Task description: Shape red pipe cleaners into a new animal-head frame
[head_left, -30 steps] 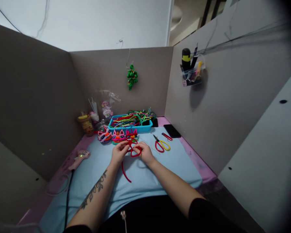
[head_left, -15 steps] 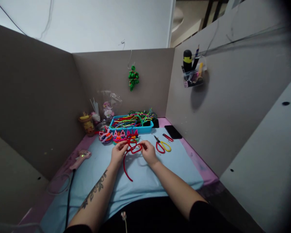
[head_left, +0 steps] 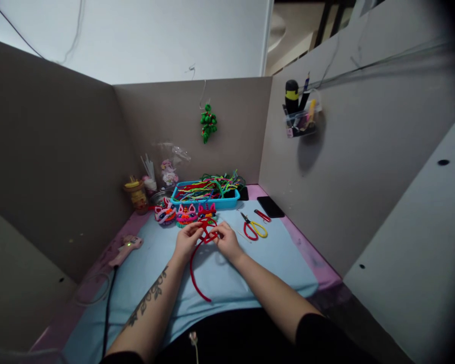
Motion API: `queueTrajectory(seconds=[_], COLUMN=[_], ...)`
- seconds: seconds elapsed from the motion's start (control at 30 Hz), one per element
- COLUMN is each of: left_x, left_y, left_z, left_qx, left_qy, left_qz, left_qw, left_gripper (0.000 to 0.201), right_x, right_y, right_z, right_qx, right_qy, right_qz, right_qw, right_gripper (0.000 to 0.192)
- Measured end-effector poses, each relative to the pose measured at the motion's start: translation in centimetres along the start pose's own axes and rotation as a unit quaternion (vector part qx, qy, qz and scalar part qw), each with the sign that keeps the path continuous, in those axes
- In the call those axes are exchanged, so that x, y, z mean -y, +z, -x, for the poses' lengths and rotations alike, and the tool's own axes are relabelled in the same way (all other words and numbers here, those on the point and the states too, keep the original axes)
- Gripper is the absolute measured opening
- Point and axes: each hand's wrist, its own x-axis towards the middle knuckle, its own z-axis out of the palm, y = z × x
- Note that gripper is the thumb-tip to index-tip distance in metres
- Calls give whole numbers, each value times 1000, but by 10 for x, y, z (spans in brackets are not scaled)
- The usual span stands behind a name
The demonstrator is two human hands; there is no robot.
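Between my hands is a red pipe cleaner (head_left: 192, 275), bent into several loops at its upper end, with a long curved tail hanging toward me over the blue cloth (head_left: 242, 283). My left hand (head_left: 187, 240) pinches the loops from the left side. From the right, my right hand (head_left: 226, 241) has its thumb and fingers closed on the loops too. Just beyond the hands stand three colourful fuzzy animal-faced pieces, among them a pink one (head_left: 185, 214). Scissors (head_left: 255, 226) with one red and one yellow handle lie right of my right hand.
A blue basket (head_left: 212, 203) of coloured pipe cleaners stands at the back. A pink glue gun (head_left: 126, 249) with a black cord lies at left. A phone (head_left: 270, 206) and a red-handled tool (head_left: 263, 215) lie at right. Grey partitions (head_left: 189, 121) enclose the table.
My right hand has moved left, closer to my left hand, and the red loops look more bunched together. The pipe cleaner's tail now reaches lower, toward me.
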Motion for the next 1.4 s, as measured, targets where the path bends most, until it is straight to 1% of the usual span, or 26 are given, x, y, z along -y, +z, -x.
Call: queueTrajectory(seconds=[0.1, 0.2, 0.23, 0.33, 0.43, 0.53, 0.73, 0.9, 1.03, 1.2, 1.4], left_x=[0, 4, 6, 8, 8, 5, 1, 1, 0, 3, 10], left_y=[0, -2, -3, -4, -4, -3, 1, 1, 1, 0, -3], left_z=[0, -3, -3, -5, -4, -2, 1, 1, 1, -2, -5], left_qx=[-7, -16, -18, -21, -15, -11, -12, -3, -1, -18, -19], left_qy=[6, 15, 17, 16, 10, 9, 1, 0, -2, -6, -8], left_qz=[5, 10, 11, 10, 11, 7, 9, 10, 12, 22, 11], left_qw=[1000, 1000, 1000, 1000, 1000, 1000, 1000, 1000, 1000, 1000, 1000], left_gripper=[38, 40, 41, 44, 43, 41, 41, 39, 37, 38, 39], right_x=[1, 5, 5, 6, 5, 6, 7, 1, -4, 3, 9], right_y=[-1, -5, -7, -9, -10, -9, -5, 3, 7, 1, -6], right_z=[0, 1, 2, 3, 2, 1, -2, 0, 3, 4, 6], right_qx=[1, -22, -33, -59, -56, -56, -63, -32, -12, -32, -33], right_qy=[-5, -13, -17, -31, -41, -30, 14, 31, 11, -5, -77], right_qz=[19, 32, 34, 37, 44, 33, -22, -38, -1, 54, 103], right_qw=[1000, 999, 999, 997, 997, 997, 998, 998, 1000, 998, 991], right_gripper=[13, 24, 24, 17, 14, 13, 9, 10, 13, 17, 25])
